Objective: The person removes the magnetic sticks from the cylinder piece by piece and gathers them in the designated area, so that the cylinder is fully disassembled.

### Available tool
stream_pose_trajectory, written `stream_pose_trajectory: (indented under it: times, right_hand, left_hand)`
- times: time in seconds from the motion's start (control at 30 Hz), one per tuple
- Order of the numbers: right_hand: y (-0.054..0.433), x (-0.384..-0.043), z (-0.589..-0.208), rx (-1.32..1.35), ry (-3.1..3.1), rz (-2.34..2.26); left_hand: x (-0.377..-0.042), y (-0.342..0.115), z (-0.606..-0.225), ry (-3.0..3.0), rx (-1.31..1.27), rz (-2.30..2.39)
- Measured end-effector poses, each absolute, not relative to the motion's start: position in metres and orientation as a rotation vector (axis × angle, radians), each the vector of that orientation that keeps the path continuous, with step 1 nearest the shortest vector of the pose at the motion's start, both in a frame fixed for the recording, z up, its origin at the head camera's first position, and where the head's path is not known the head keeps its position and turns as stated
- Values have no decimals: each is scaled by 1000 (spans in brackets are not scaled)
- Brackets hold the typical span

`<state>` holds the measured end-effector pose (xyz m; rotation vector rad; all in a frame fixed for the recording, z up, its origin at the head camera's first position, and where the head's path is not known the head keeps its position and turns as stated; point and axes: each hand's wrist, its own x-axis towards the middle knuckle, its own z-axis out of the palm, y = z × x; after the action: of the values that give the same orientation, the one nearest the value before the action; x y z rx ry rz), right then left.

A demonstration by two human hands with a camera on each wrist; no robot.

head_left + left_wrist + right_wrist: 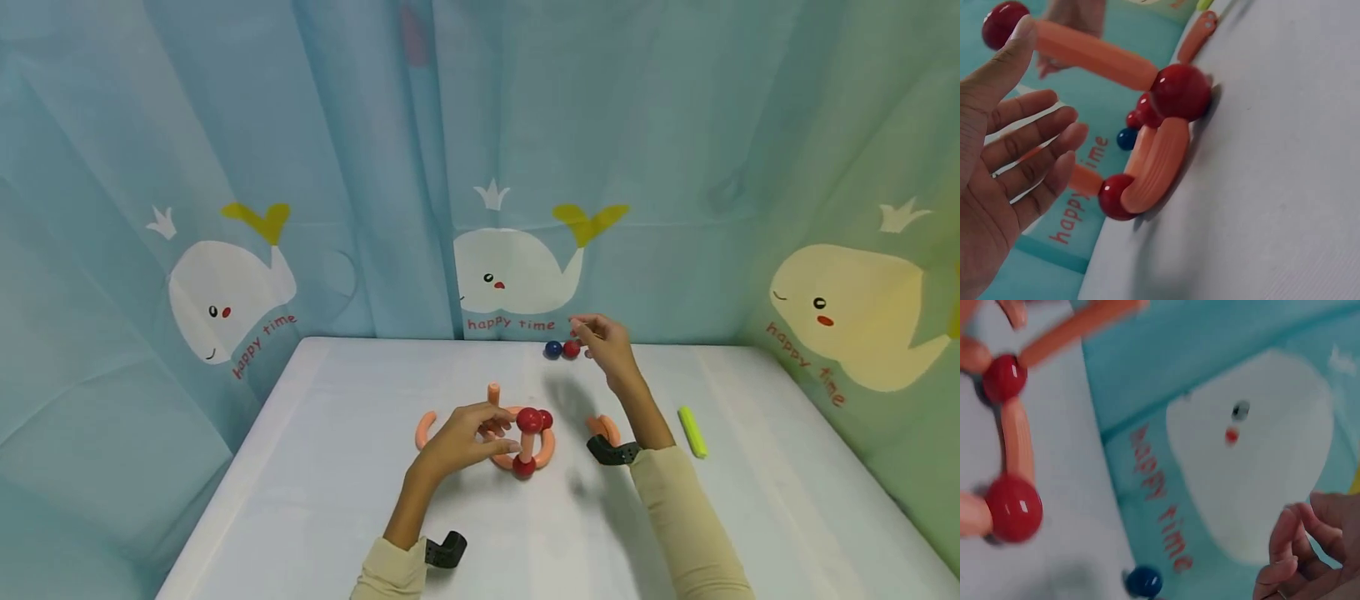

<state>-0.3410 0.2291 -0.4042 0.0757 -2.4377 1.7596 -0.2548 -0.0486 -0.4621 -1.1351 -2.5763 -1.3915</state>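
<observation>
While the left hand (468,435) spreads its fingers beside the ball-and-stick structure (547,448) at lower centre of the head view, the right hand (606,346), fingers loosely bent, hovers by a red ball (572,350) (a blue ball (553,350) sits alongside) right of centre.

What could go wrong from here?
1. The blue ball and small red ball sit side by side near the back edge of the table; a nudge from the right hand could roll them toward the curtain.
2. The left hand is close beside the upright orange rod topped by a red ball; a bump might tilt the rod or loosen its joint.
</observation>
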Motion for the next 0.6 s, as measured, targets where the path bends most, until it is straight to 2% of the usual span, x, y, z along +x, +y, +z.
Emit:
stream_pose_trajectory:
  times: [0.27,0.4,0.6]
  right_hand:
    - [211,-289,-404,848,-2551,1601]
    - [207,-269,-412,1003,-2574,1570]
    - [201,-253,-419,1085,-2552,1600]
  left_hand:
    - [-254,-37,-469,-2546,-1146,-1407]
    - [-253,-33,-473,-2530,-1142,-1443]
    - [-251,-28,-474,-2515,-1147,-1499]
